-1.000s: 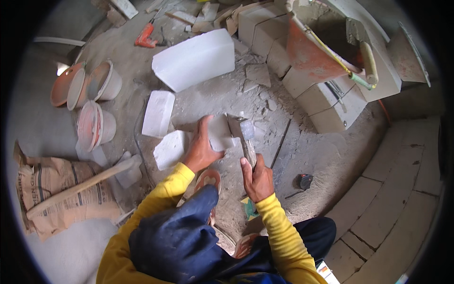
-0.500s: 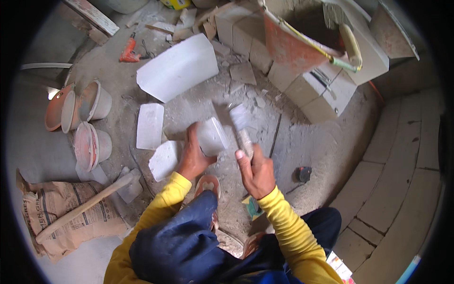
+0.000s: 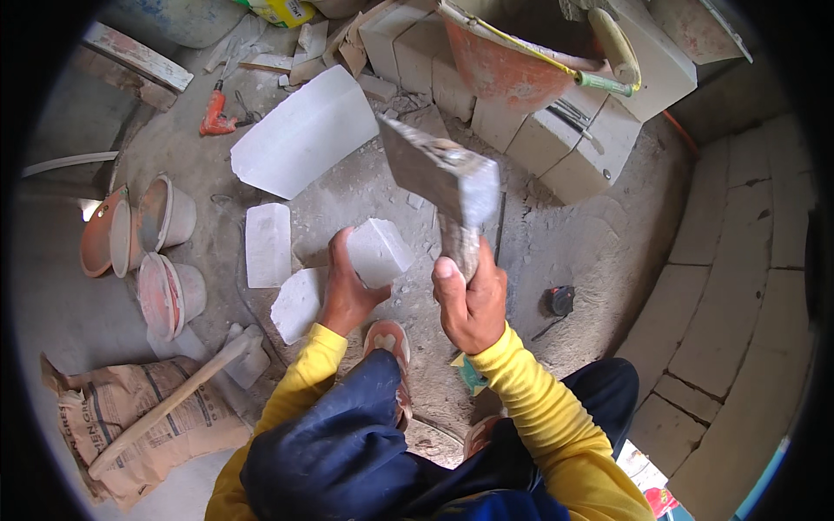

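Observation:
A small white block piece (image 3: 377, 252) stands on the dusty floor, gripped along its left side by my left hand (image 3: 345, 291). My right hand (image 3: 474, 300) is wrapped around the short handle of a hatchet (image 3: 447, 169), raised clear of the block to its upper right. The hatchet's broad metal blade points up and left, its blunt end to the right, slightly blurred. Beside my left hand lie a broken white block (image 3: 299, 304) and a small rectangular one (image 3: 268, 246). A large white block (image 3: 306, 135) lies beyond them.
An orange drill (image 3: 218, 113) lies at the far left, with several buckets (image 3: 180, 213) nearer. A wooden-handled tool (image 3: 174, 399) rests across a paper sack (image 3: 143, 434). A big mortar tub (image 3: 499, 61) sits by stacked blocks (image 3: 539, 139). A tape measure (image 3: 559, 300) is at right.
The hatchet has risen away from the block, up toward me, in my right hand. The block has turned slightly under my left hand, which keeps hold of it. The whole view has shifted a little.

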